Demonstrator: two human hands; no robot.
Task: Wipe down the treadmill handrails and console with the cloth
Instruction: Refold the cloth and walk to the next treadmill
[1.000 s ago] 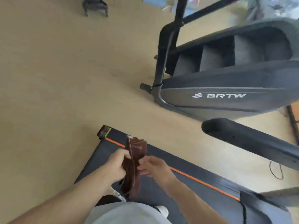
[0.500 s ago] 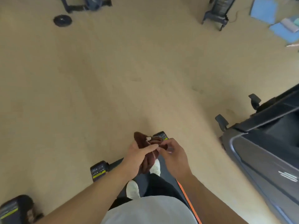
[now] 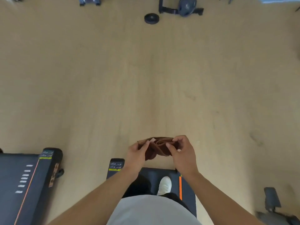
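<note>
A folded brown cloth point(image 3: 157, 148) is held in front of me, above the rear end of the black treadmill deck point(image 3: 186, 190) on which I stand. My left hand point(image 3: 136, 155) pinches its left edge and my right hand point(image 3: 182, 152) pinches its right edge. The cloth is bunched in folds between them. One white shoe point(image 3: 164, 185) shows on the belt. The handrails and console are out of view.
A second treadmill deck point(image 3: 24, 181) lies at the lower left. A round weight plate point(image 3: 151, 18) and a dark weight stand point(image 3: 181, 8) sit on the wooden floor far ahead. Part of a grey machine base point(image 3: 272, 202) shows at the lower right.
The view has swung away from the grey BRTW machine toward open floor. The hands now hold the cloth spread sideways rather than hanging down.
</note>
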